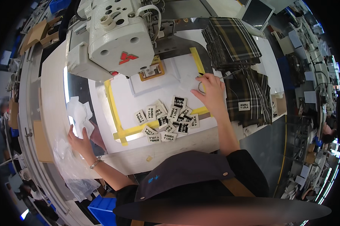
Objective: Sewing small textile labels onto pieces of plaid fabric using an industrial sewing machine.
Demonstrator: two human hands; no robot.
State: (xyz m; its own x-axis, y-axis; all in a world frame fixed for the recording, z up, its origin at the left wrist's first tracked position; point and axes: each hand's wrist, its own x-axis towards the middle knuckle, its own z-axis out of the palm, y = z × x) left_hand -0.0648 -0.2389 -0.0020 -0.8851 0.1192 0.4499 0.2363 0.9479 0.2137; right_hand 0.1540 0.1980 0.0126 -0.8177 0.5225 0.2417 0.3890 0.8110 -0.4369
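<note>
My left hand (79,143) is at the left of the table, thumb and fingers apart, by the lower end of some loose white paper pieces (79,113). Whether it touches them is hard to tell. Over the right side of the white work plate (119,88), my right hand (212,92) has thumb and fingers curled around something small, with a thin loop and a dark tip showing; its kind is unclear. Several small white and black fabric labels (169,136) lie in a loose pile on the plate's near edge, across yellow tape (113,113).
A white sewing machine head (117,41) overhangs the plate, an orange-framed clamp (152,71) beneath it. Stacked dark plaid fabric (234,41) stands at the right; more plaid pieces (249,90) lie nearer, one label on top. Clear plastic (70,165) and a blue bin (102,209) are lower left.
</note>
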